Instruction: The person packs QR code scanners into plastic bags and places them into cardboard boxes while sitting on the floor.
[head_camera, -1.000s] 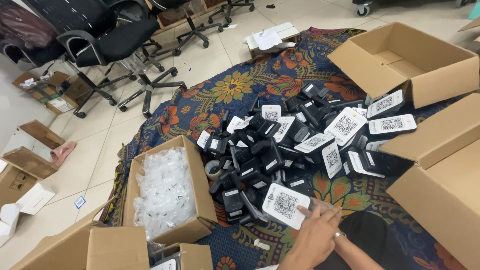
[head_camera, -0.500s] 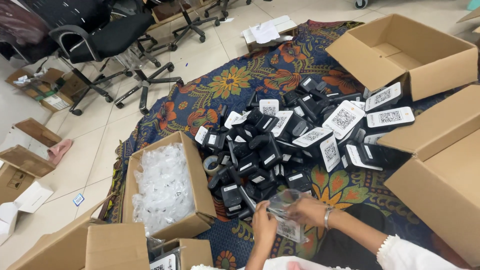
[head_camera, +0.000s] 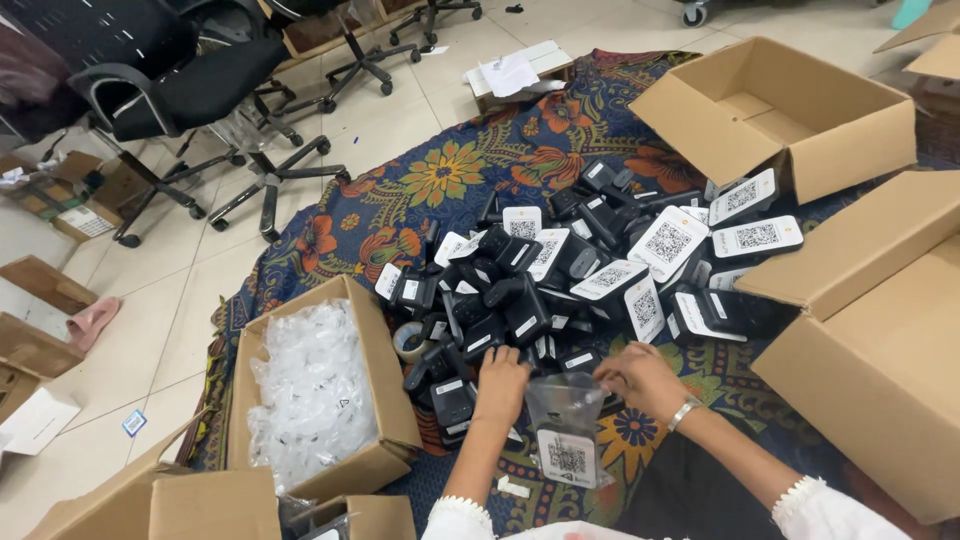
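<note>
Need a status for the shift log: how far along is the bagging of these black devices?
Done: nothing visibly packed; the open box behind the pile looks empty. In hand: left hand and right hand hold a clear bag with a white-labelled device in it. Left: the heap of black devices and a box of clear bags.

Office chairs (head_camera: 180, 100), open cardboard box (head_camera: 790, 110), tape roll (head_camera: 410, 342).

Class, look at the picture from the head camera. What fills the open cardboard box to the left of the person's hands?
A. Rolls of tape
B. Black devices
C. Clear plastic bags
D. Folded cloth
C: the cardboard box left of the left hand is heaped with crumpled clear plastic bags, while the black devices lie piled on the rug.
</note>
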